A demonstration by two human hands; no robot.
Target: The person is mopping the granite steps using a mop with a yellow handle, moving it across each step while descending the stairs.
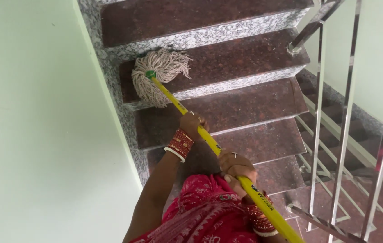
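Soft even daylight, sharp focus (glare on railing).

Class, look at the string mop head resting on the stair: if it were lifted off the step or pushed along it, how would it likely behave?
The mop head is loose cotton strands splayed over the step edge, so it would probably hang floppy when lifted. Pushed, the strands would likely drag and spread rather than roll. The straight yellow handle, gripped by the left hand and right hand, looks stiff.
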